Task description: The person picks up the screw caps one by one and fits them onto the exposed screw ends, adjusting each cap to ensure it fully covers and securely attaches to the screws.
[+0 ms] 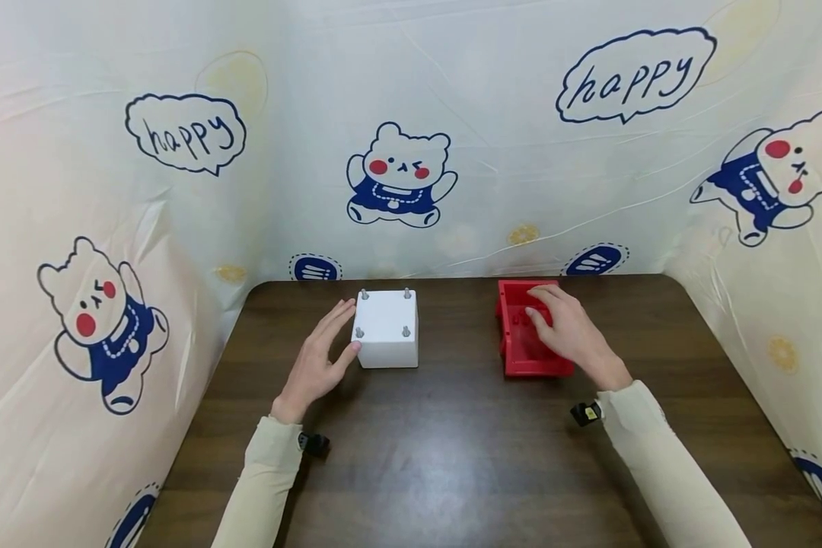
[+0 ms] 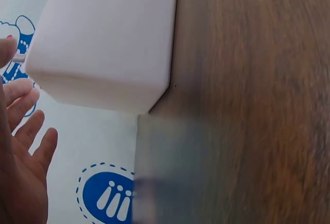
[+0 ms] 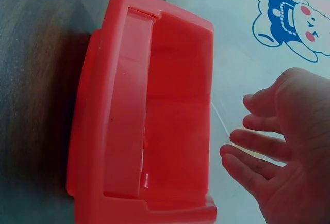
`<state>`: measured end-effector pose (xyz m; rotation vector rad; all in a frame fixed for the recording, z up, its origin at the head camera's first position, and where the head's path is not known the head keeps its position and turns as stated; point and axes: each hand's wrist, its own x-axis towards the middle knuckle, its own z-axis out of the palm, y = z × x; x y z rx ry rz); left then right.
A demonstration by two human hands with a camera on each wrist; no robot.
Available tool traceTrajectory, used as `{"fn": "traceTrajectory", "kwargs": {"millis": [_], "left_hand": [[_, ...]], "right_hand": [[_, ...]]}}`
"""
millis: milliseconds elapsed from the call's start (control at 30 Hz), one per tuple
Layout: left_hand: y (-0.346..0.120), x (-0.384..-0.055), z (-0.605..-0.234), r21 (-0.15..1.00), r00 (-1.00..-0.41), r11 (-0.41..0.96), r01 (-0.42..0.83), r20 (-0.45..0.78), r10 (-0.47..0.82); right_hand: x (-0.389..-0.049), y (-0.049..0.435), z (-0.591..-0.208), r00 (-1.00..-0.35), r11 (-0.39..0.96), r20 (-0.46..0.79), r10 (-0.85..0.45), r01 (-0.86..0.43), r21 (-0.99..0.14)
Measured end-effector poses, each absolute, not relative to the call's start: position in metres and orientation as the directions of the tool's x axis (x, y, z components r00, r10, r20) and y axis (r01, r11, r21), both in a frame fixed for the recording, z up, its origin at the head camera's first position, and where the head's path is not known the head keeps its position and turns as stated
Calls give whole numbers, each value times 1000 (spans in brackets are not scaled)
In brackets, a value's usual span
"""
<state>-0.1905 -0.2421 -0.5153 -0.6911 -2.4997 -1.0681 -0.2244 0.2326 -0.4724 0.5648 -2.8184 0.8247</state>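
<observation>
My left hand (image 1: 317, 367) is at the left side of a white box (image 1: 389, 350), fingers extended, with thumb and fingertips right at its edge. Metal bolts (image 1: 406, 332) stick up near the corners of the box's top. Over the right part of a red plastic bin (image 1: 536, 368) is my right hand (image 1: 570, 327), its fingers loosely bent and nothing between them. Inside the bin, small red bumps or pieces (image 1: 517, 318) show on the floor. The right wrist view has the fingers apart from the bin wall (image 3: 129, 105).
Both containers stand toward the back of a dark wooden table (image 1: 425, 449), with a gap between them. A printed cloth (image 1: 281, 167) hangs behind and at both sides. Small black cameras (image 1: 585, 413) are strapped at the wrists.
</observation>
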Motion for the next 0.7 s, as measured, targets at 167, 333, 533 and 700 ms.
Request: {"fn": "traceTrajectory", "kwargs": {"millis": [167,333,533,700], "left_hand": [[-241,-192,-519,615,-822,549,566,470,321],[-240,-195,-524,642,-824,517,566,460,330],[-237,-194,-528,657,-825,499,565,464,323],[-236,-193,-529,660,-820,487,572,475,319]], "right_hand": [[-228,228,-475,-928,784,201,-312,-371,-497],[-232,224,-479,-941,806,139,-309,-337,-487],[-235,220,-486,-943,812,122,-311,-330,-481],[-238,216,-492,-933,804,142,-329,-356,-475]]}}
